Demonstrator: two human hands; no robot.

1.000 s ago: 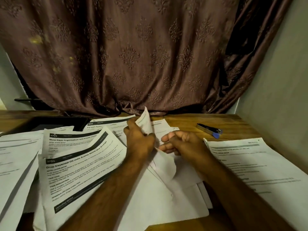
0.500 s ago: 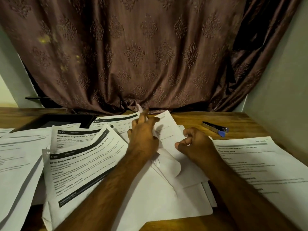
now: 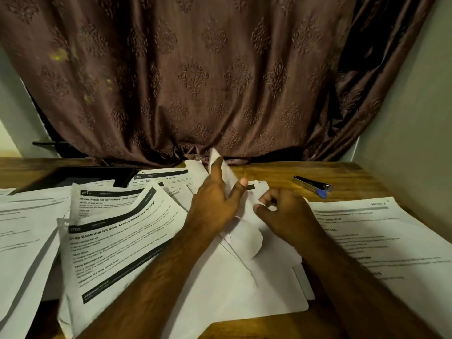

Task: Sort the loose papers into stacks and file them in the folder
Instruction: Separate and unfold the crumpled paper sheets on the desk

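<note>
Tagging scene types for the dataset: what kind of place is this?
Probably a home desk or study corner, not an office. A wooden table stands against a patterned brown curtain beside a plain wall, strewn with printed papers, with a stapler nearby.

Left hand point(image 3: 215, 201) has lifted the curled sheet point(image 3: 226, 177) higher, fingers straighter

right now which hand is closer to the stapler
Right. The right hand lies just left of and nearer the camera than the stapler; the left hand sits farther left, holding a paper.
</note>
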